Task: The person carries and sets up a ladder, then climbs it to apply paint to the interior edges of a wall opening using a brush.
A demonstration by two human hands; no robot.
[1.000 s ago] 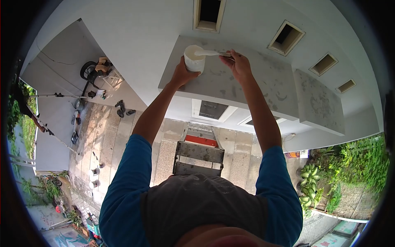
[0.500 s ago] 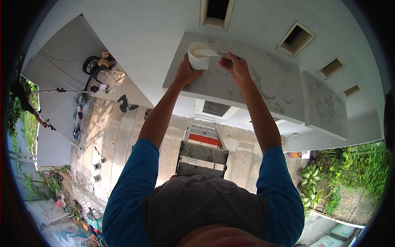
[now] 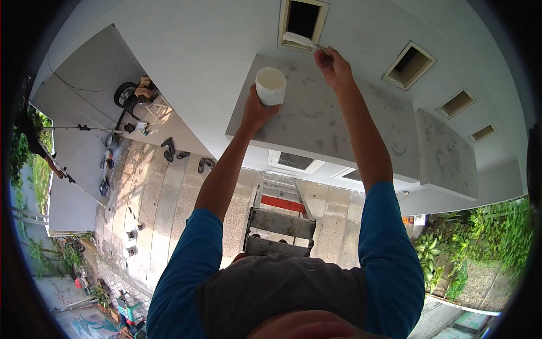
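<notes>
At 6 o'clock, closest to us, is the person's dark shirt [image 3: 282, 288]. Up at 12 o'clock, the left hand [image 3: 259, 114] has its fingers wrapped around a white cup [image 3: 272, 93]. The cup's mouth is up, and its inside looks pale, but I cannot tell how full it is. At 1 o'clock, the right hand [image 3: 337, 70] pinches the handle of a thin tool [image 3: 302, 40] with a white end, maybe a brush. That end points left, over the bottom of a square hole's frame [image 3: 320, 22] just past 12 o'clock. I cannot tell if it touches the frame.

To do this well, I think a light grip and a steady wrist are best for the tool. The cup is best held upright and near, so it can catch drips and not spill.

Below the hands, at 1 to 2 o'clock, is a gray ledge [image 3: 333, 107] with dark spots. Farther down, at 6 o'clock, is a ladder [image 3: 282, 222]. Firm feet and small reaches seem wise up high. Way down, just past 9 o'clock, sandals [image 3: 168, 150] lie on the floor [image 3: 189, 192].
</notes>
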